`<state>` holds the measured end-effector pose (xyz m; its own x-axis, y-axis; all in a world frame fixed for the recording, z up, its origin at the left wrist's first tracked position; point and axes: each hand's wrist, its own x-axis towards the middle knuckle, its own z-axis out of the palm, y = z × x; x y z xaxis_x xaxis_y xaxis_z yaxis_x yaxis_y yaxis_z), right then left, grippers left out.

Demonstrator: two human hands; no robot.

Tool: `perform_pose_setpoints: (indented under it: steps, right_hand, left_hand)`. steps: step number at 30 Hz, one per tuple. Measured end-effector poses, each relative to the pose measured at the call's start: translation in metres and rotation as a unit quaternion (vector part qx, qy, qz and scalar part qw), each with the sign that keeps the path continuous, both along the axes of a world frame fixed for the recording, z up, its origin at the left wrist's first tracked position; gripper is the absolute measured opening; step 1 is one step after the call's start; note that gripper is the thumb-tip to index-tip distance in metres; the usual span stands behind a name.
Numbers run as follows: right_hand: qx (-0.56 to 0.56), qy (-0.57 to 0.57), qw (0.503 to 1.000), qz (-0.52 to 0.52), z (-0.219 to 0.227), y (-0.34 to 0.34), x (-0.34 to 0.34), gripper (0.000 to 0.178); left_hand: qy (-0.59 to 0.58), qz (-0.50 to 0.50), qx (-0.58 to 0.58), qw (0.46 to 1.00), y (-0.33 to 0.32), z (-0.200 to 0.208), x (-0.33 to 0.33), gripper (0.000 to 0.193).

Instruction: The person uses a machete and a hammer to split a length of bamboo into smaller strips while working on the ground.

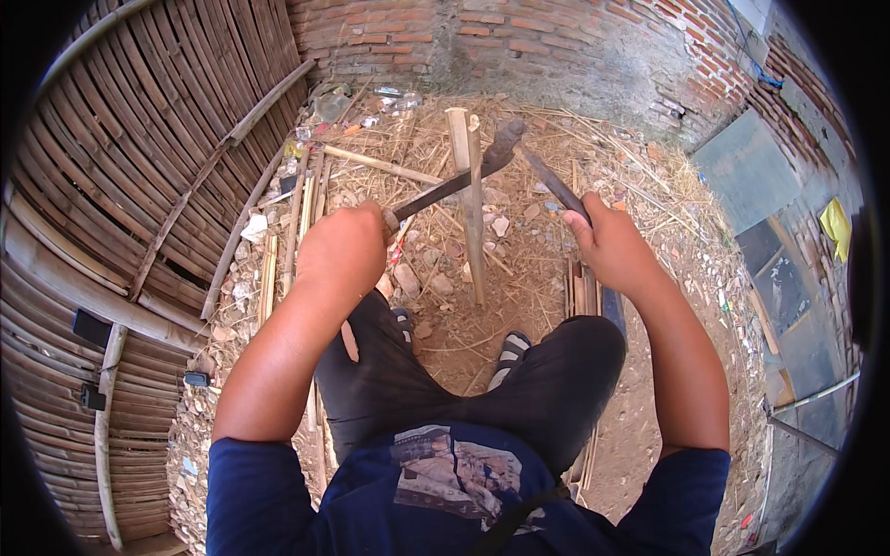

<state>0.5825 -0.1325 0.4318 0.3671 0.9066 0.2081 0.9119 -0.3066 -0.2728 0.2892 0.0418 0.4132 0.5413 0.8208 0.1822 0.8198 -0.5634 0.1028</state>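
Note:
My left hand (pixel 341 248) is closed round the handle of a billhook (pixel 436 195), a dark blade with a broad hooked end. The blade points up and to the right. It crosses an upright bamboo stake (pixel 474 241) that is split at the top, and appears to lie between the two split parts. In my right hand (pixel 612 243) is a long dark knife-like blade (pixel 553 183), narrow at its far end, pointing up and to the left. Its tip is close to the billhook's hooked end; I cannot tell whether they touch. My fingers wrap both handles.
Bamboo strips (pixel 306 199) lie left of my legs, and more split pieces (pixel 582 289) by my right knee. Stones, straw and litter cover the ground. A woven bamboo wall (pixel 185 120) stands on the left, a brick wall (pixel 519 46) ahead, grey panels (pixel 746 171) on the right.

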Motion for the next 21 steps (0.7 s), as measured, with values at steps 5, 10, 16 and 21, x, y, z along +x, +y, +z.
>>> perform_pose_setpoints:
  steps: [5,10,16,21]
  right_hand:
    - [0.103,0.082,0.991,0.004,0.03,-0.015,0.027,0.048]
    - [0.253,0.242,0.936,-0.021,0.058,-0.021,0.024,0.046]
    - [0.039,0.006,0.999,-0.017,0.003,-0.008,0.019,0.044]
    - [0.082,0.064,0.995,-0.011,0.025,-0.026,0.033,0.042]
  left_hand:
    - [-0.035,-0.046,-0.025,0.998,0.004,0.005,-0.005,0.035]
    - [-0.035,-0.061,-0.06,0.996,0.025,0.016,-0.003,0.041]
    - [0.015,-0.062,-0.034,0.997,0.026,0.02,0.001,0.036]
    - [0.053,-0.068,-0.021,0.996,0.026,0.019,0.001,0.029]
